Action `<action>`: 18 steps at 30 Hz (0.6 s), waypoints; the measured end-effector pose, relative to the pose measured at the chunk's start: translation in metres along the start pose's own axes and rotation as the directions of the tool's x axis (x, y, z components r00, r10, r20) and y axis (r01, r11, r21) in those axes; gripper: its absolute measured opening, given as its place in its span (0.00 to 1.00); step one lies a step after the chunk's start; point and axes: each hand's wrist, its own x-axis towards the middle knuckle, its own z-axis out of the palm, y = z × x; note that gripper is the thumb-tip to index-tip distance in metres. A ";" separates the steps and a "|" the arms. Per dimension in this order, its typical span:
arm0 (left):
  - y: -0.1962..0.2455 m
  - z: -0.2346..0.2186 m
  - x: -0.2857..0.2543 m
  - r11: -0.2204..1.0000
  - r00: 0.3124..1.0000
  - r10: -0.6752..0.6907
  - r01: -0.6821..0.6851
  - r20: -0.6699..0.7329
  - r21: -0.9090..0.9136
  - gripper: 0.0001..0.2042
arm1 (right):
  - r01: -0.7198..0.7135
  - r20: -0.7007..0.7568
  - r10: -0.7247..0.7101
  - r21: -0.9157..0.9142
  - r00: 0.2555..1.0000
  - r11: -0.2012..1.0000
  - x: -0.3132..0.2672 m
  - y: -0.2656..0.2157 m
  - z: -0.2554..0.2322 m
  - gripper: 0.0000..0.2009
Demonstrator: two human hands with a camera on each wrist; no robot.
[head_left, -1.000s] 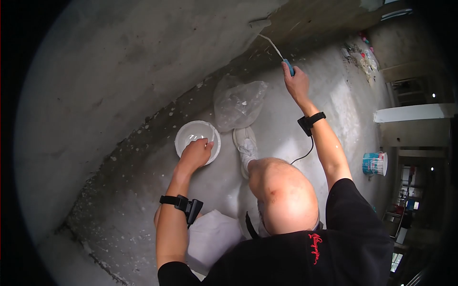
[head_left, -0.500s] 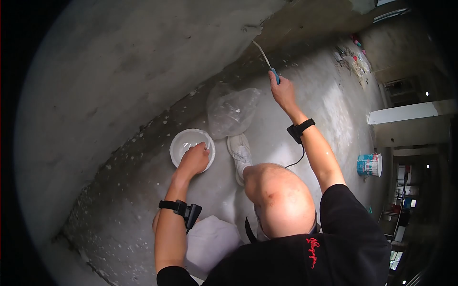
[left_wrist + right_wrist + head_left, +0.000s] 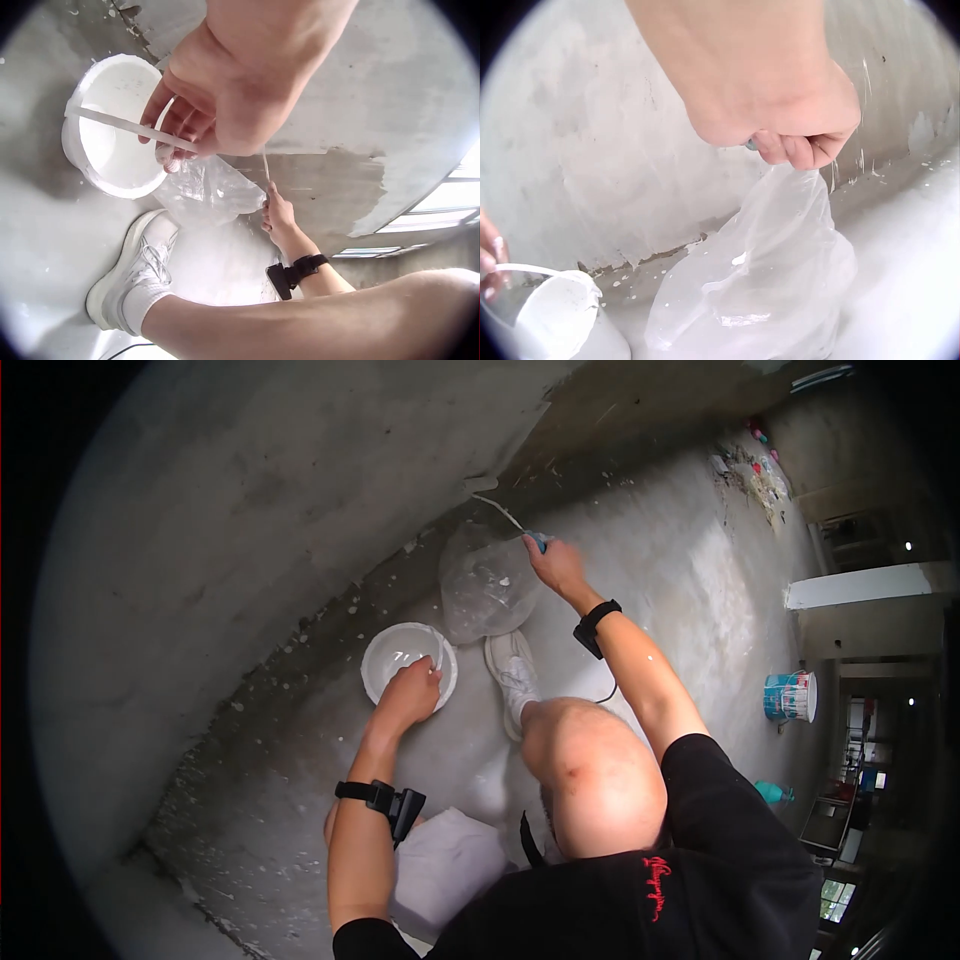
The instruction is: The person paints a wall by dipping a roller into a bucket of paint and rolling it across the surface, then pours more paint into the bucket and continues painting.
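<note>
My left hand grips the thin handle of a white bucket, its fingers curled round it in the left wrist view. White material coats the bucket's inside. My right hand holds a tool by its blue handle; the tool's long pale shaft reaches to the foot of the grey wall, where a pale patch shows. In the right wrist view the right hand hides most of the tool, and a clear plastic bag appears below it.
A white shoe stands beside the bucket and the bag. Farther right are a blue and white bucket and a teal object. Debris lies at the upper right, and white spots dot the floor along the wall.
My right hand has moved left and down along the wall with the tool, nearer the plastic bag. The left hand keeps its grip at the bucket.
</note>
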 end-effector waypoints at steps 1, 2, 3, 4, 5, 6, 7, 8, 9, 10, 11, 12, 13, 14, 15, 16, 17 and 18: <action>-0.002 0.000 -0.001 1.000 1.000 -0.005 0.006 0.004 -0.021 0.11 | 0.012 0.006 -0.011 -0.049 1.000 0.999 0.002 0.000 0.005 0.32; -0.004 0.000 -0.002 0.999 1.000 -0.014 0.014 0.008 -0.044 0.11 | 0.013 0.009 -0.012 -0.046 1.000 0.999 0.004 0.002 0.007 0.32; -0.001 -0.003 -0.004 0.999 1.000 -0.019 0.019 0.008 -0.045 0.11 | 0.006 0.016 -0.005 -0.035 1.000 0.999 0.006 0.003 0.007 0.32; 0.002 -0.006 -0.006 0.999 0.999 -0.020 0.021 0.028 -0.050 0.11 | 0.000 0.027 0.001 -0.025 1.000 1.000 0.007 0.004 0.005 0.32; 0.005 -0.009 -0.007 0.998 0.999 -0.021 0.023 0.047 -0.056 0.11 | 0.005 0.034 -0.004 -0.025 0.999 1.000 0.012 0.005 0.002 0.32; 0.005 -0.007 -0.007 0.998 0.999 -0.025 0.028 0.047 -0.060 0.11 | 0.025 0.044 -0.023 -0.045 0.999 0.999 0.018 0.005 -0.007 0.32; 0.005 -0.006 -0.006 0.999 0.999 -0.014 0.016 0.041 -0.046 0.11 | 0.045 0.053 -0.042 -0.064 0.998 0.997 0.020 0.009 -0.013 0.32; 0.004 -0.006 -0.005 1.000 0.999 -0.001 0.003 0.032 -0.031 0.11 | 0.049 0.055 -0.046 -0.066 0.997 0.997 0.020 0.011 -0.016 0.32; 0.004 -0.006 -0.004 0.999 1.000 -0.001 0.002 0.029 -0.036 0.11 | 0.084 0.024 -0.083 -0.046 0.996 0.995 0.020 0.016 -0.018 0.33; 0.005 -0.007 -0.004 1.000 0.999 -0.006 0.007 0.040 -0.022 0.11 | 0.121 -0.008 -0.121 -0.028 0.993 0.992 0.019 0.021 -0.022 0.34; 0.008 -0.008 -0.003 1.000 0.999 -0.009 0.010 0.048 -0.008 0.11 | 0.129 -0.012 -0.130 -0.033 0.991 0.991 0.019 0.025 -0.027 0.34; 0.008 -0.008 -0.002 1.000 0.999 -0.006 0.007 0.040 -0.013 0.11 | 0.119 0.027 -0.117 -0.080 0.993 0.990 0.017 0.030 -0.030 0.34; 0.008 -0.007 0.000 1.000 0.999 0.006 -0.006 0.036 -0.008 0.11 | 0.111 0.065 -0.103 -0.124 0.992 0.986 0.019 0.033 -0.030 0.34; 0.006 -0.006 0.001 1.000 0.999 0.016 -0.016 0.036 0.000 0.11 | 0.117 0.065 -0.109 -0.122 0.992 0.986 0.024 0.034 -0.028 0.34; 0.006 -0.006 0.000 1.000 0.999 0.011 -0.011 0.033 -0.002 0.11 | 0.088 0.077 -0.077 -0.159 0.994 0.983 0.029 0.033 -0.024 0.33; 0.007 -0.005 0.001 1.000 1.000 0.019 -0.019 0.021 0.020 0.11 | 0.060 0.089 -0.043 -0.197 0.995 0.979 0.035 0.032 -0.020 0.33; 0.009 -0.003 0.000 0.999 1.000 0.024 -0.025 0.011 0.040 0.11 | 0.066 0.099 -0.047 -0.198 0.994 0.978 0.041 0.031 -0.015 0.33; 0.009 -0.002 0.000 0.999 1.000 0.015 -0.016 0.009 0.033 0.11 | 0.085 0.071 -0.072 -0.195 0.995 0.977 0.048 0.027 -0.014 0.33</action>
